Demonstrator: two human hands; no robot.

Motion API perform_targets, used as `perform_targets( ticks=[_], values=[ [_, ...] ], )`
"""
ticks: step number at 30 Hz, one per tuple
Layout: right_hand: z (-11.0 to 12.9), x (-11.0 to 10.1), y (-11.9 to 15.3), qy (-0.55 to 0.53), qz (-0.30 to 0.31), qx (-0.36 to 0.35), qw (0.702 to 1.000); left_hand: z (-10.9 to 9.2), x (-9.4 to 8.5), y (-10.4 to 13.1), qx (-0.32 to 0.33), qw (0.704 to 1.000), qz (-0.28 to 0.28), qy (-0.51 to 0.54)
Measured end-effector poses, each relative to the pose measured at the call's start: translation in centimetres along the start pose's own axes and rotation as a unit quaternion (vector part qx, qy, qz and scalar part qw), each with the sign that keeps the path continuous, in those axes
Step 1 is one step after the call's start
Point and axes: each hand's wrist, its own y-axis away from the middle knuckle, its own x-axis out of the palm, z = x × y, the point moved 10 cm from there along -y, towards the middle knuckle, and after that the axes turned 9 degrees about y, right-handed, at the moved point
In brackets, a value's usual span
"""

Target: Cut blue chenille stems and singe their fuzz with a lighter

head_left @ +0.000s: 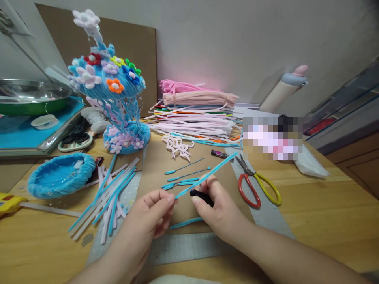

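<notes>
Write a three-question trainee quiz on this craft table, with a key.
1. True or false: both hands, left hand and right hand, touch the blue pipe cleaner.
2. The scissors lie on which side of the right hand: A) left, B) right?
3. What colour is the small tool in the right hand?

Key: 1 true; 2 B; 3 black.

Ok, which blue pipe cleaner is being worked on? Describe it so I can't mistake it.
Start at the brown cardboard sheet in the table's middle. Over its near edge the left hand and right hand meet. The pipe cleaner is the long blue one pinched between them, slanting up to the right, lifted while the other blue pieces lie flat.
</notes>
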Motion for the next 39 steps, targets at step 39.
perform_targets(
  ticks=[39],
  values=[
    [0.6, 0.8, 0.4, 0.103, 0.086, 0.003, 0.991, -0.5, 0.1, 0.1, 0.011, 1.0, -0.005, -0.002]
  ],
)
